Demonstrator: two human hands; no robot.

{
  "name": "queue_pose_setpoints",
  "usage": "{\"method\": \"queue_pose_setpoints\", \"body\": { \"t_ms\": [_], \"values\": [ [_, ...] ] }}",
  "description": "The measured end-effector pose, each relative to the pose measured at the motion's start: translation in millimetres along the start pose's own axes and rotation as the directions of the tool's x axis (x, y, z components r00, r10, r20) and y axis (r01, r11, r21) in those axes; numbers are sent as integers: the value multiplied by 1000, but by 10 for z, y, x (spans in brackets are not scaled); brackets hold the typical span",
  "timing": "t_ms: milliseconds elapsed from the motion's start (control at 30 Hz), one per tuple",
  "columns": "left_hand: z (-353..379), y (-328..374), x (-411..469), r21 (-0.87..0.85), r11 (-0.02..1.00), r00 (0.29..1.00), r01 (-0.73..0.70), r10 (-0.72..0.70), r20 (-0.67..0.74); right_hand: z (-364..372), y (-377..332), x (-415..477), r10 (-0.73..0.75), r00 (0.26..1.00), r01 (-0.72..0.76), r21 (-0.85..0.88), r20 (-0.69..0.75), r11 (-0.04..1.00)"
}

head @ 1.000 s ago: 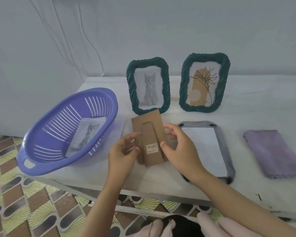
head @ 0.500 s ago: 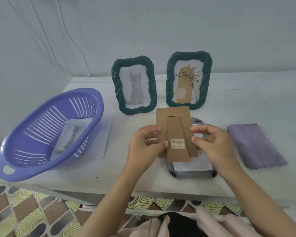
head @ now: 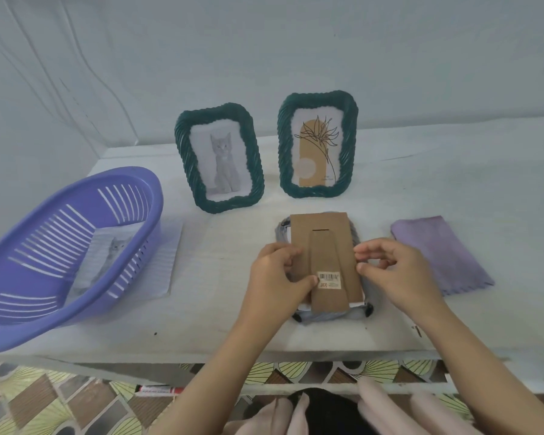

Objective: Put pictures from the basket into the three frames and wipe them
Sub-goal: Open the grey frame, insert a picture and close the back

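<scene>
Cardboard backing [head: 322,243] sat clamped between left hand [head: 277,277] and right hand [head: 396,271] fingers; lowered crooked, it could jam in the face-down frame [head: 327,317] near the counter's [head: 220,334] front edge.

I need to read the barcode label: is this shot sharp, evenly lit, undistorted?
Head view: light soft and even, shadows faint, no glare on the cat frame or plant frame; the barcode label on the cardboard backing is blurry, bars visible but print unreadable; wide-angle stretching shows toward the edges, as on the basket.
</scene>
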State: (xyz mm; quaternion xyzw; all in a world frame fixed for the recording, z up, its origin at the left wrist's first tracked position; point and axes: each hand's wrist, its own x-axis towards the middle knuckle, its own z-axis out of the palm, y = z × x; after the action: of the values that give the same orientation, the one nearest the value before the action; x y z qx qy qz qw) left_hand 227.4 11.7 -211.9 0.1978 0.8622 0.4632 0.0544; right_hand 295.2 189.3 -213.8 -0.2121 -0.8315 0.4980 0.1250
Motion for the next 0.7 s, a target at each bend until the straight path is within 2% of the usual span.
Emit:
{"method": "queue_pose_setpoints", "body": {
  "t_ms": [267,400,500,700],
  "values": [
    [14,-5,-47,122,993,1000,-5,1,29,26,25,5,-46,998,47,-41,43,998],
    [18,28,-69,259,963,997,-77,69,40,16,38,1,-66,996,70,-76,55,995],
    [14,8,-54,378,923,998,-67,61,30,18,48,-11,-84,995,89,-109,49,990],
    [-25,-14,-84,246,969,999,16,-28,46,43,71,-36,-121,992,123,-170,23,978]
  ]
}}
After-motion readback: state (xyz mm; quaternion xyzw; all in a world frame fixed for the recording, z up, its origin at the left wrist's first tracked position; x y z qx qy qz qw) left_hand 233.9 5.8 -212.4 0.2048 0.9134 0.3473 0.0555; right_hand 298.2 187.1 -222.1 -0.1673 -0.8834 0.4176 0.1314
